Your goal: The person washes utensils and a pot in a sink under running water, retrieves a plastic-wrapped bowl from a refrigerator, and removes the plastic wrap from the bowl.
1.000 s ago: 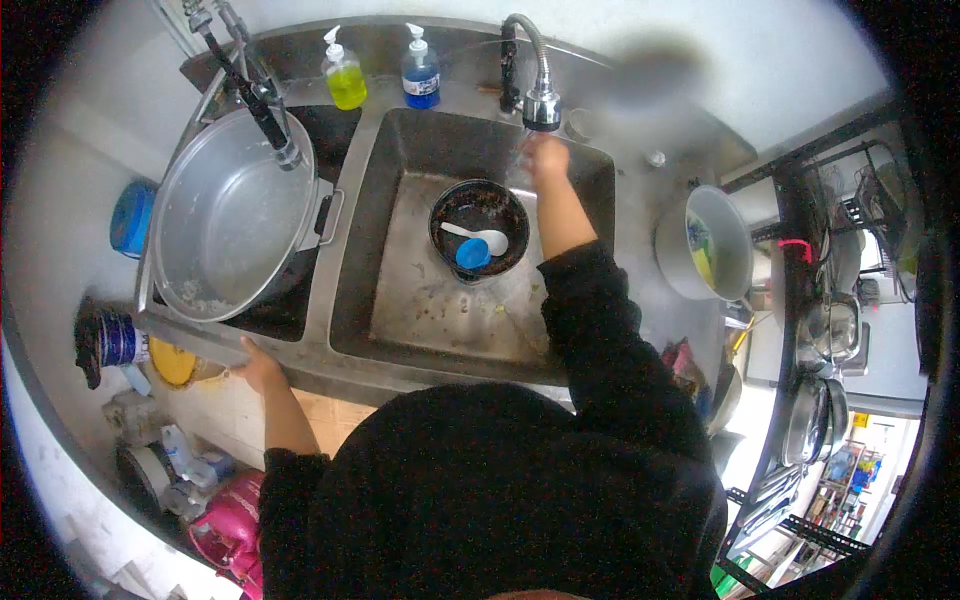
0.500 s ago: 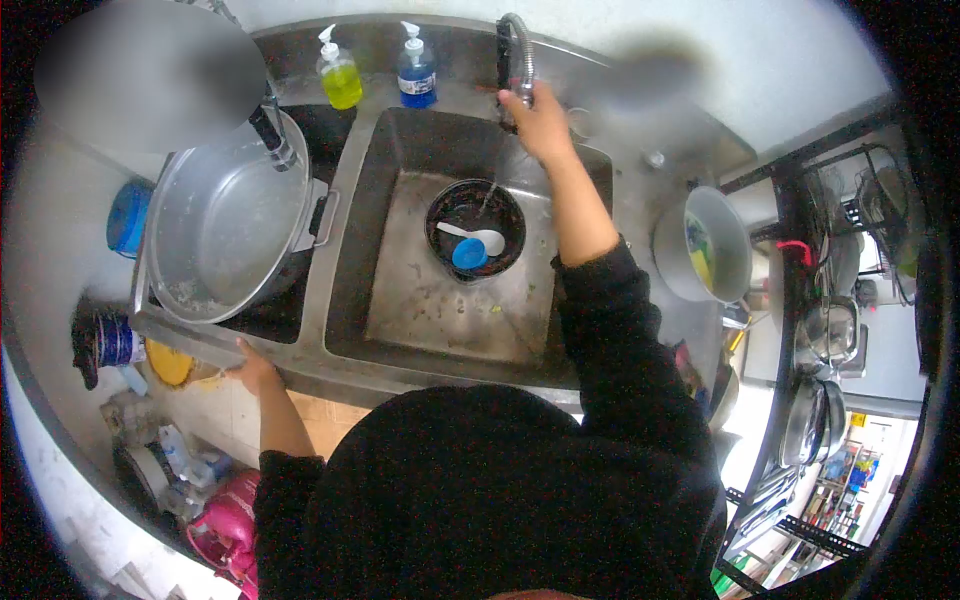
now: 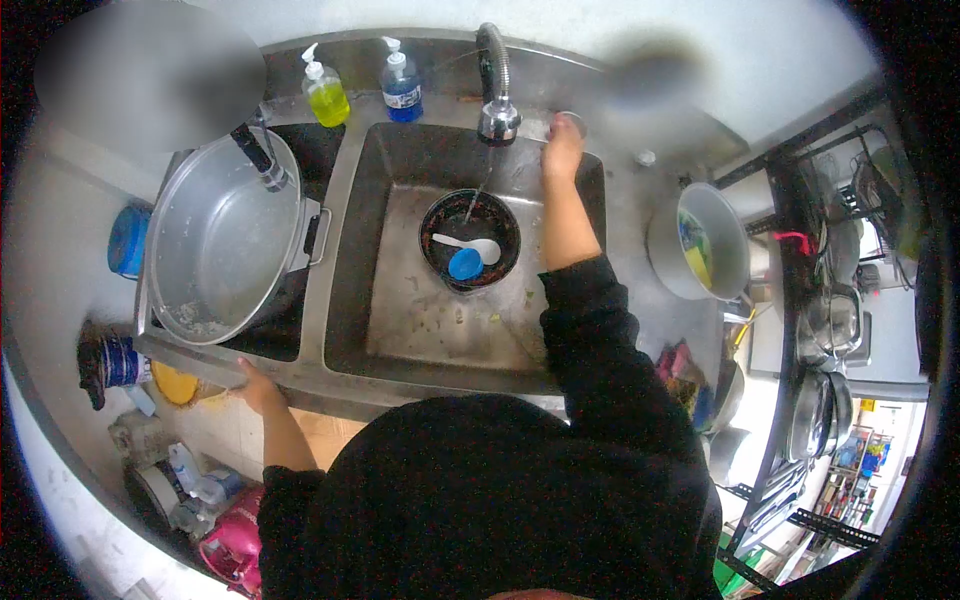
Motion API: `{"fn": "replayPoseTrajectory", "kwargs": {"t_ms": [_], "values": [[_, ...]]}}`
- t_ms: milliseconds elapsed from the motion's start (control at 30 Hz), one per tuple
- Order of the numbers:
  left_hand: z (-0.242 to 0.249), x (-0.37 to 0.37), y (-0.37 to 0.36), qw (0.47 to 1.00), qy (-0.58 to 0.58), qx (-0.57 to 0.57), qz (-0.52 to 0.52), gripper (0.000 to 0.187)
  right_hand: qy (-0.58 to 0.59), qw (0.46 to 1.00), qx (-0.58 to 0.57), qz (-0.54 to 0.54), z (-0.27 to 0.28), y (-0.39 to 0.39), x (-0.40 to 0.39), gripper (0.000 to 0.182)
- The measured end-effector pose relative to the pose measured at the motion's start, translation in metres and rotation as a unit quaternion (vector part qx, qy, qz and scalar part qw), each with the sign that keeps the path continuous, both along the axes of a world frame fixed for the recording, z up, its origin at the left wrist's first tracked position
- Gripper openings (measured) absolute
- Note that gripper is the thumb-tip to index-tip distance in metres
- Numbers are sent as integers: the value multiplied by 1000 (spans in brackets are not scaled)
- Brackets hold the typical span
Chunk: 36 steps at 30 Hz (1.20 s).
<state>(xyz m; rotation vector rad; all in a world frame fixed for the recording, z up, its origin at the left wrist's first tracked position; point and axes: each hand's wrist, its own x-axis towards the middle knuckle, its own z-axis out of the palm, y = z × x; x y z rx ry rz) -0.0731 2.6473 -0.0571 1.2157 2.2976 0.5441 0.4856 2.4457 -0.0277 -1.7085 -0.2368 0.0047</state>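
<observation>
Keep the water falling well inside the black pot [image 3: 502, 216], since hitting the white spoon [image 3: 484, 250] or blue cup [image 3: 464, 265] would probably splash. The pot stands in the sink [image 3: 400, 330] under the faucet [image 3: 499, 121], dark and crusted around its inner wall. The left hand [image 3: 260, 389] spreads loosely at the front edge; the right hand [image 3: 563, 155] is beside the faucet, its grip unclear

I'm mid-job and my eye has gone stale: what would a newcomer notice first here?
Probably the huge silver pot over the left basin. Next, the dark bowl in the right basin, with water running in from the faucet onto a white spoon and blue cup. Then the yellow-green and blue pump bottles behind.
</observation>
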Motion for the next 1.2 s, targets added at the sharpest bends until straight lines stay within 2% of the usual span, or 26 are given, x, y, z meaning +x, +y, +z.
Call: {"fn": "replayPoseTrajectory", "kwargs": {"t_ms": [33, 100, 167, 200, 233, 300, 333, 400, 500, 600, 700, 900, 967, 1100, 1200], "values": [[-1, 0, 0, 1000, -7, 12, 1, 103, -79, 991, -109, 11, -22, 1, 3, 44], [-9, -2, 2, 999, -21, 36, 4, 103, -234, 918, -318, 33, -48, 8, 5, 46], [-68, -42, 29, 997, 48, 14, -61, 103, -197, 877, -427, 96, -20, 15, -26, 49], [-70, -43, 31, 997, 49, 9, -62, 102, -177, 850, -479, 127, -7, 18, -37, 51], [-56, -34, 27, 997, 49, 5, -62, 102, -174, 812, -532, 164, -14, 23, -30, 57], [-22, -10, 12, 1000, -16, 10, -1, 102, -141, 780, -583, 177, -16, 28, -30, 57], [-21, -9, 10, 1000, -21, 14, -3, 102, -123, 763, -608, 182, -15, 30, -33, 58], [-18, -7, 9, 999, -31, 23, -9, 102, -145, 752, -620, 173, -26, 34, -34, 57], [-9, 1, 3, 999, 17, 26, 7, 102, -172, 749, -620, 158, -37, 38, -28, 57], [-26, -16, 19, 999, 8, -44, 11, 102, -170, 764, -602, 158, -44, 41, -25, 59], [-22, -9, 12, 1000, 12, 9, 10, 102, -154, 779, -583, 173, -43, 39, -24, 60], [-10, -1, 5, 999, -28, 5, 18, 102, -132, 797, -556, 193, -43, 37, -25, 61], [-43, -24, 20, 999, -33, 18, 5, 101, -126, 797, -555, 202, -41, 36, -25, 61], [-21, -7, 8, 999, -41, 34, 8, 101, -123, 796, -556, 204, -38, 36, -25, 61], [-14, -4, 7, 1000, 22, 5, 15, 101, -113, 791, -564, 207, -37, 36, -25, 62]]}}
